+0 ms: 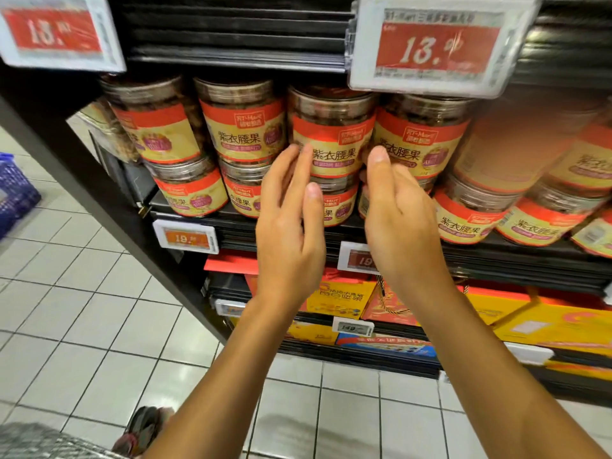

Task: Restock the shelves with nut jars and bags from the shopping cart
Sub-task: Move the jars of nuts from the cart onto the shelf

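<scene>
Far-right jars [536,150] blurred, partly edge-cropped

Black metal shelf board [496,256], middle tier of a dark shelving unit: carries a front row of clear plastic jars with red-and-yellow labels [192,193] standing upright directly on it, side by side and touching. A second tier of matching jars [241,127] stands on their lids. White electronic price tag [187,238] clipped to the front edge. Lower black shelf [331,354]: yellow and red cardboard gift boxes [563,323] lying flat. White tiled floor [82,309]: blue plastic basket [13,193] at the left edge.
</scene>
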